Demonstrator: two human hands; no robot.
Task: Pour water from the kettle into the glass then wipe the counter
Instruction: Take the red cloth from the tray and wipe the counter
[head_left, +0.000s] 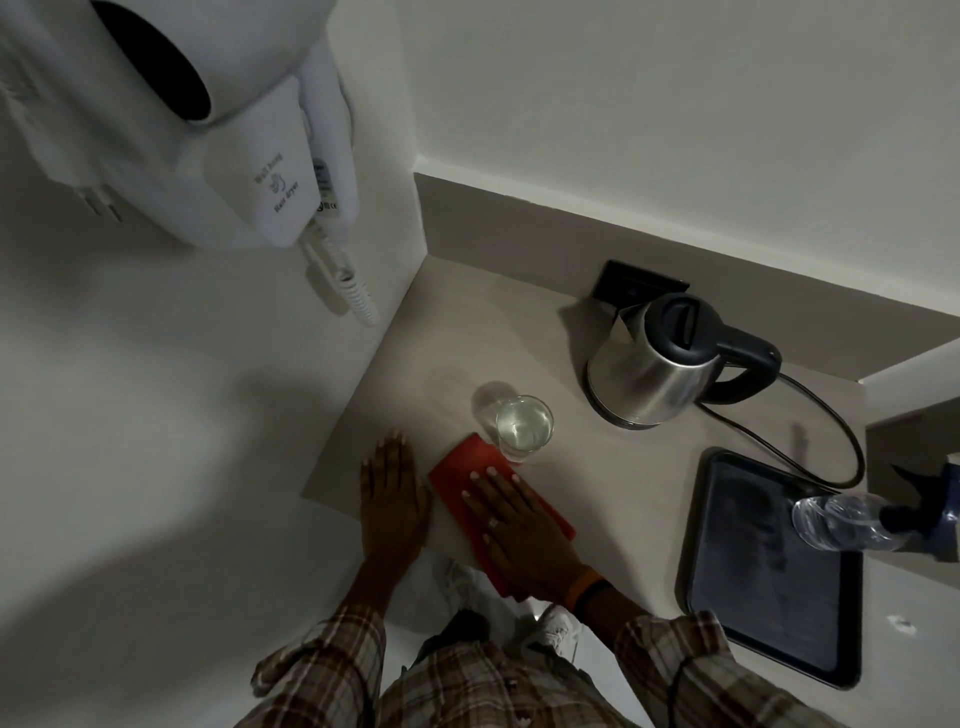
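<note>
Two steps make up this job, and you look to be well into the second. Nearest you, your right hand (511, 525) lies flat, fingers spread and pressing down on the red cloth (457, 467), which is spread on the desk (597, 467) close to its front edge. Nothing is gripped there; the palm simply pins the cloth. Your left hand (392, 499) is also open and flat, resting on the bare desk just beside the cloth, holding nothing.

Just past the cloth stands the glass (523, 427), upright, its base touching or overlapping the cloth's far corner. It holds clear water close to the rim, so the pour reads as done. Wiping so near it, you could nudge it and spill.

Farther back and to your right, the kettle (657, 364) sits upright on the desk with its lid shut, well apart from both hands, its cord trailing off to the right. That fits a pour already finished and the kettle put down.

What remains, as far as can be judged, is the wiping itself: most of the desk beyond the cloth is not yet covered. I cannot tell whether any spilled water lies on the surface; the light is too dim.
</note>
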